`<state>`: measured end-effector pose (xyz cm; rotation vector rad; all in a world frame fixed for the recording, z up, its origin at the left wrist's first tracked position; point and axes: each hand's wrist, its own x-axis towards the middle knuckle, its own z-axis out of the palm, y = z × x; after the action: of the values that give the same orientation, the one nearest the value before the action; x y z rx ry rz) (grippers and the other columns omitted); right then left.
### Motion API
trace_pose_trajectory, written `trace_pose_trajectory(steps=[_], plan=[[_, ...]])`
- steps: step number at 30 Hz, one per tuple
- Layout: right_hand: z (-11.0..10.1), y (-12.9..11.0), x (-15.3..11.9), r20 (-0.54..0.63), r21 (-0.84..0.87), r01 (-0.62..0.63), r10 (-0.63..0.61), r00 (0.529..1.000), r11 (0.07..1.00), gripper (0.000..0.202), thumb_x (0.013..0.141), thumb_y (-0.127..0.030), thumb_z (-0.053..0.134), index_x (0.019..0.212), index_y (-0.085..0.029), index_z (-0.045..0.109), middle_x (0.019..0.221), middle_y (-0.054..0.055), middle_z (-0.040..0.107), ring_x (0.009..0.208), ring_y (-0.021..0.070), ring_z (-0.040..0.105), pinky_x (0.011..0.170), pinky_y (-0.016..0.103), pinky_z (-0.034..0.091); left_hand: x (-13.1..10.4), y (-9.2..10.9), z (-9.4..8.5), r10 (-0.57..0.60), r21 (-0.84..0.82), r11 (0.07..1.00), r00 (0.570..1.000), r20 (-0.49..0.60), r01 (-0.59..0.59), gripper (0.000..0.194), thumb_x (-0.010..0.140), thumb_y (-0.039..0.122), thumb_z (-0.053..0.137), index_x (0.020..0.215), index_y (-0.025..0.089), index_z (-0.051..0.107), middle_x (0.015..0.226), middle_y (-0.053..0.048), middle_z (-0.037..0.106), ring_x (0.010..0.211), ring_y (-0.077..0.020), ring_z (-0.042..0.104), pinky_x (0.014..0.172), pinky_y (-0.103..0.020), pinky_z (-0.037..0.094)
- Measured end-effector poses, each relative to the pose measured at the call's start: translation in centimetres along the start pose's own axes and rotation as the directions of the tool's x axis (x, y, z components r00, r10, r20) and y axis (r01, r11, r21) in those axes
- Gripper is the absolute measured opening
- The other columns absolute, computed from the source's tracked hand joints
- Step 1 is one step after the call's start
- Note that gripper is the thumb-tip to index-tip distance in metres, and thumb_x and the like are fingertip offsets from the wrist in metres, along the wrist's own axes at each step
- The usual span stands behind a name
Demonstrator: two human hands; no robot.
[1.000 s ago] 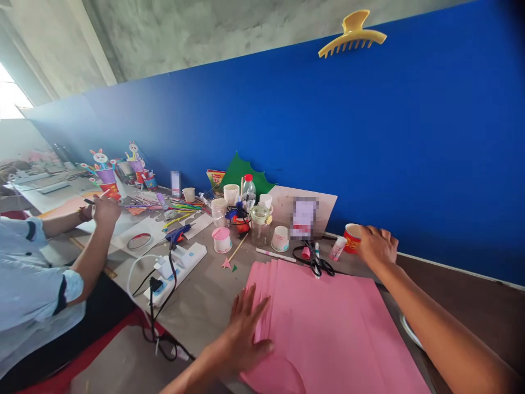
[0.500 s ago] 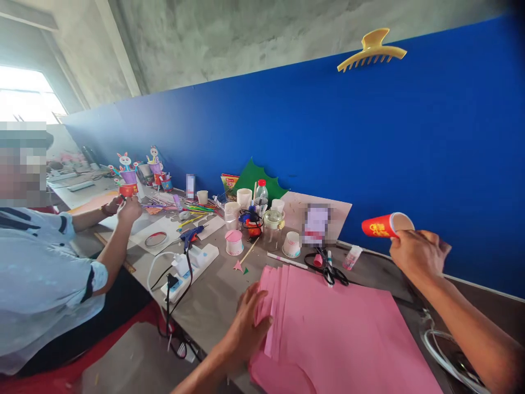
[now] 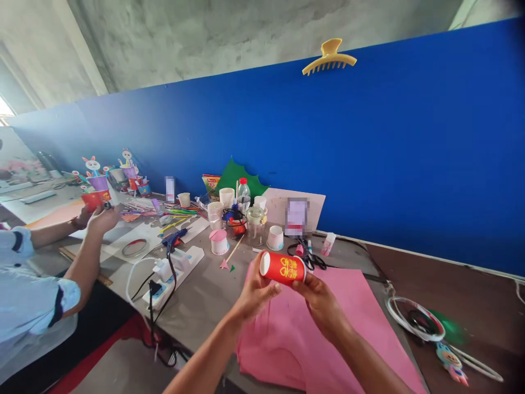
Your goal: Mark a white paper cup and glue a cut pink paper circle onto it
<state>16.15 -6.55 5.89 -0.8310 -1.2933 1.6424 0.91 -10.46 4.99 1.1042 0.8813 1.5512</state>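
Note:
A red paper cup (image 3: 284, 267) with gold characters lies on its side in the air between my two hands. My left hand (image 3: 257, 293) grips its left end, the thumb along the lower side. At the other end, my right hand (image 3: 322, 298) has its fingers closed round the cup. Below is a stack of pink paper (image 3: 336, 334), with the sheets fanned at its left edge. Black-handled scissors (image 3: 314, 260) rest at the paper's back edge, close to a small bottle (image 3: 328, 244).
Paper cups (image 3: 275, 238), a glass jar (image 3: 256, 227) and a glue gun (image 3: 174, 238) stand or lie behind. A power strip (image 3: 174, 276) with cords sits left. A co-worker's hands (image 3: 102, 219) hold a rabbit-topped cup craft (image 3: 96, 186). A coiled white cable (image 3: 414, 317) lies right.
My right hand has brought the red cup from the far right to over the pink paper. My left hand has left the paper stack and taken hold of the cup. The view has shifted right.

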Motion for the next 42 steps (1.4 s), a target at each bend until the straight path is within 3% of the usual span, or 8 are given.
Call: trace_pose_trajectory(steps=[4, 7, 12, 16, 22, 27, 31, 42], plan=[[0.7, 1.5, -1.0, 0.009, 0.114, -0.092, 0.091, 0.996, 0.989, 0.030, 0.062, -0.045, 0.080, 0.077, -0.021, 0.072, 0.070, 0.002, 0.069, 0.073, 0.0211, 0.059, 0.074, 0.035, 0.045, -1.1, -1.0, -0.1, -0.088, -0.056, 0.995, 0.985, -0.150, 0.080, 0.106, 0.058, 0.051, 0.084, 0.145, 0.028, 0.028, 0.134, -0.012, 0.051, 0.111, -0.0254, 0.058, 0.093, -0.037, 0.048], [0.0, 1.6, -1.2, 0.049, 0.018, -0.140, 0.139, 0.989, 0.990, 0.028, 0.063, -0.041, 0.078, 0.079, -0.019, 0.072, 0.075, 0.002, 0.069, 0.075, 0.0203, 0.058, 0.074, 0.034, 0.044, -1.4, -1.7, -1.4, -0.069, 0.047, 0.996, 0.983, -0.169, 0.078, 0.094, 0.059, 0.051, 0.082, 0.138, 0.027, 0.037, 0.122, -0.010, 0.056, 0.103, -0.0221, 0.058, 0.086, -0.033, 0.048], [-3.8, 0.4, -0.1, -0.118, -0.201, -0.203, 0.182, 0.976, 0.958, 0.031, 0.062, -0.040, 0.073, 0.084, -0.019, 0.069, 0.082, 0.003, 0.068, 0.077, 0.0215, 0.061, 0.075, 0.037, 0.046, -1.3, -1.6, -3.0, -0.040, 0.341, 0.937, 0.993, -0.109, 0.076, 0.076, 0.066, 0.053, 0.076, 0.126, 0.022, 0.043, 0.119, -0.010, 0.055, 0.100, -0.0215, 0.056, 0.085, -0.033, 0.048], [-5.9, -0.4, 1.8, -0.197, -0.300, -0.091, 0.031, 0.980, 0.950, 0.031, 0.066, -0.044, 0.069, 0.085, -0.019, 0.067, 0.076, 0.003, 0.065, 0.073, 0.0197, 0.060, 0.075, 0.036, 0.048, -1.7, -2.0, -3.1, -0.026, 0.459, 0.888, 0.999, 0.038, 0.005, 0.070, 0.070, 0.054, 0.072, 0.122, 0.017, 0.044, 0.106, -0.009, 0.058, 0.095, -0.0216, 0.057, 0.085, -0.034, 0.048], [-4.0, 1.6, 5.3, -0.144, -0.524, 0.063, -0.162, 0.976, 0.849, 0.030, 0.074, -0.041, 0.058, 0.091, -0.018, 0.065, 0.085, 0.007, 0.070, 0.077, 0.0218, 0.064, 0.073, 0.036, 0.052, -2.4, -3.6, -3.3, -0.108, 0.565, 0.825, 0.983, 0.148, 0.006, 0.073, 0.069, 0.046, 0.072, 0.127, 0.017, 0.041, 0.120, -0.013, 0.055, 0.105, -0.0248, 0.056, 0.092, -0.038, 0.046], [-2.3, 4.3, 9.6, -0.163, -0.622, 0.083, -0.232, 0.959, 0.779, 0.020, 0.072, -0.029, 0.058, 0.089, -0.020, 0.064, 0.085, 0.007, 0.068, 0.080, 0.0228, 0.063, 0.079, 0.038, 0.052, -2.4, -3.6, -3.0, -0.186, 0.679, 0.734, 0.966, 0.179, 0.015, 0.084, 0.060, 0.034, 0.079, 0.133, 0.018, 0.041, 0.131, -0.013, 0.050, 0.117, -0.0281, 0.051, 0.102, -0.042, 0.041], [-2.0, 5.1, 12.7, -0.198, -0.694, 0.079, -0.294, 0.935, 0.716, 0.027, 0.072, -0.026, 0.059, 0.098, -0.018, 0.063, 0.094, 0.010, 0.065, 0.085, 0.0251, 0.061, 0.087, 0.043, 0.049, -2.1, -2.8, -2.4, -0.241, 0.712, 0.702, 0.942, 0.235, 0.002, 0.072, 0.059, 0.026, 0.079, 0.124, 0.020, 0.049, 0.120, -0.009, 0.059, 0.109, -0.0257, 0.056, 0.097, -0.040, 0.045], [-1.4, 6.5, 17.6, -0.260, -0.779, 0.047, -0.389, 0.884, 0.626, 0.061, 0.073, -0.031, 0.062, 0.128, -0.014, 0.042, 0.123, 0.019, 0.054, 0.117, 0.0338, 0.050, 0.100, 0.048, 0.040, -2.0, -2.2, -2.2, -0.287, 0.718, 0.695, 0.931, 0.227, 0.039, 0.079, 0.056, 0.029, 0.082, 0.127, 0.018, 0.050, 0.125, -0.014, 0.059, 0.113, -0.0308, 0.054, 0.101, -0.044, 0.041]])
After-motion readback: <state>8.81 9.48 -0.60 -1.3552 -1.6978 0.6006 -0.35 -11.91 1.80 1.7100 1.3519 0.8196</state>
